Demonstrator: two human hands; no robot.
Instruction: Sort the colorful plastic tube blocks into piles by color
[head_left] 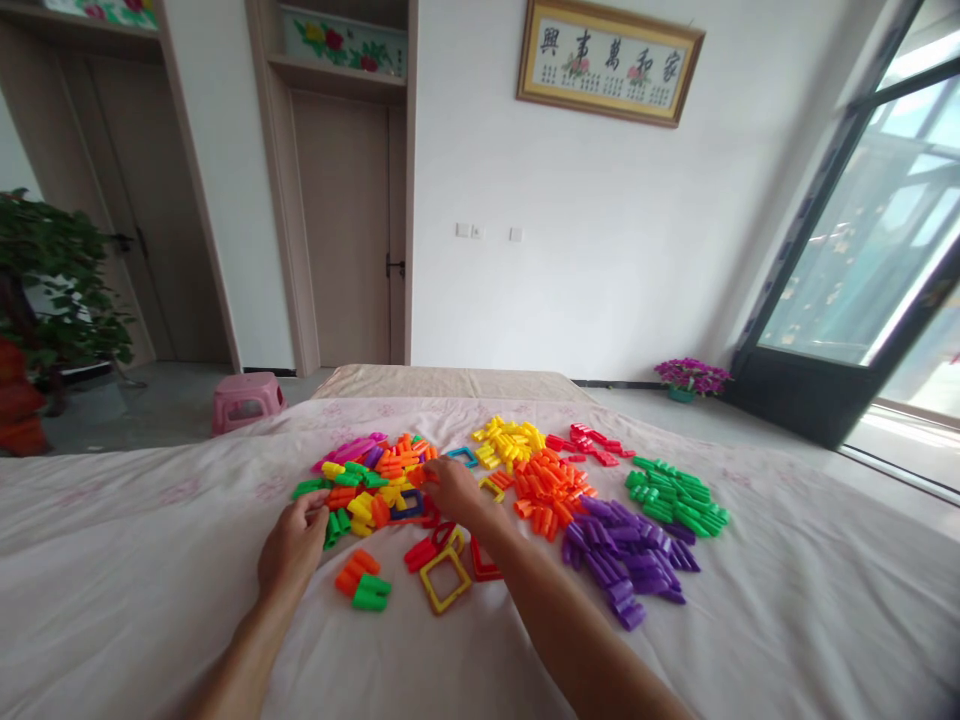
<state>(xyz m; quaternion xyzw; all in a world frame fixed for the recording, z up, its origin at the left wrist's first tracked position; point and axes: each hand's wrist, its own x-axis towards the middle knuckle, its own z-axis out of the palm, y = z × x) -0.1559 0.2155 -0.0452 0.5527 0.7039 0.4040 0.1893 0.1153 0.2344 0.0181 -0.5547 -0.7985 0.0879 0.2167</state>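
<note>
Head cam: I've got both hands over the sheet (135, 560), working at the mixed pile (362, 508), which sits left of centre.

Right hand (456, 492): reaches over the pile's right edge, palm down, fingers bent. Fingertips are at an orange piece (417, 476); can't tell from here if it's pinched or only touched.

Left hand (292, 540): at the pile's near left edge, fingers curled, thumb close to them. Gap is small; I can't tell whether anything is in it. Green pieces (335, 530) are right beside the fingertips.

Mixed pile: orange, yellow, green, purple, plus magenta pieces (352, 450) at the far left and a dark blue frame (409, 503) at the right.

Near side, between the forearms: two orange tubes (358, 571) by two green tubes (372, 592), then a yellow frame (445, 582). A red frame (486, 565) is partly hidden by the right forearm. Light blue frame (463, 457) lies just beyond the right hand.

Right of that hand, I see single-colour piles: yellow (508, 443), red (596, 443), orange (551, 488), green (677, 495), purple (628, 553). Orange touches purple.

Past the sheet, on the floor: pink stool (247, 400) left, potted flowers (691, 376) right.
</note>
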